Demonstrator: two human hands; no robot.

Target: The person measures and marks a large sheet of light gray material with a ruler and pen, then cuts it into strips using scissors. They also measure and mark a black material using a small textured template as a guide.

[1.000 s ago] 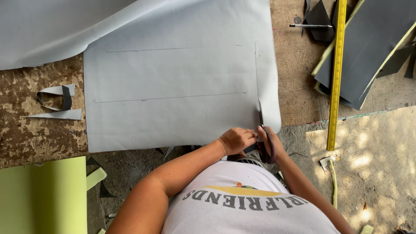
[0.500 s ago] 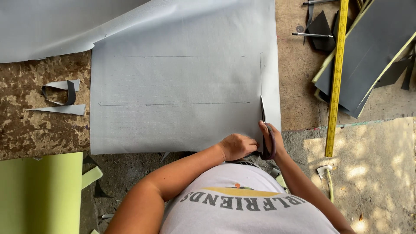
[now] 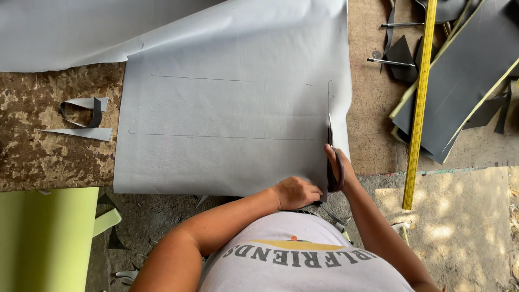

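Note:
A large grey sheet with thin drawn lines lies on a worn wooden table. My right hand grips dark scissors whose blades point away from me, cutting along the line near the sheet's right edge. A narrow strip lies to the right of the cut. My left hand pinches the sheet's near edge just left of the scissors.
Grey offcut strips lie at the table's left. A yellow measuring rule runs along the right, beside dark sheets with yellow edging and metal pens. A light green panel stands at the lower left. Scraps litter the concrete floor.
The scissors and my right hand have moved forward along the drawn line, lengthening the cut. My left hand stays at the sheet's near edge.

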